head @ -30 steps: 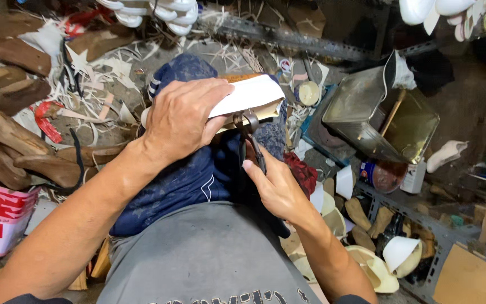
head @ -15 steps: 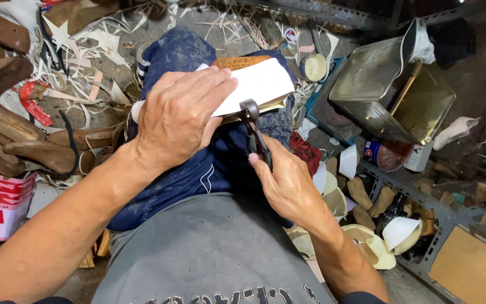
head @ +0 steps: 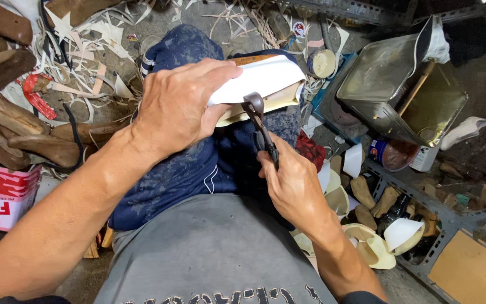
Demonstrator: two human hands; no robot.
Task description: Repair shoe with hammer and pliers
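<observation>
My left hand (head: 178, 107) presses down on a white shoe upper (head: 265, 76) stretched over a tan shoe last, which rests on my knee in dark blue trousers (head: 198, 163). My right hand (head: 293, 183) grips the handles of dark metal pincers (head: 257, 121). The pincer jaws bite the edge of the white upper near its lower rim. Most of the last is hidden under my left hand.
Wooden shoe lasts (head: 7, 118) lie piled at the left among leather scraps (head: 85, 62). A large open metal tin (head: 400, 84) with a stick in it stands at the right. Small glue cans (head: 392, 152), white shoe pieces (head: 389, 236) and a red-and-white box (head: 1, 194) surround me.
The view has tilted down and closer to the work. My right hand with the pincers has stayed clamped at the upper's edge while my left hand keeps pressing the shoe.
</observation>
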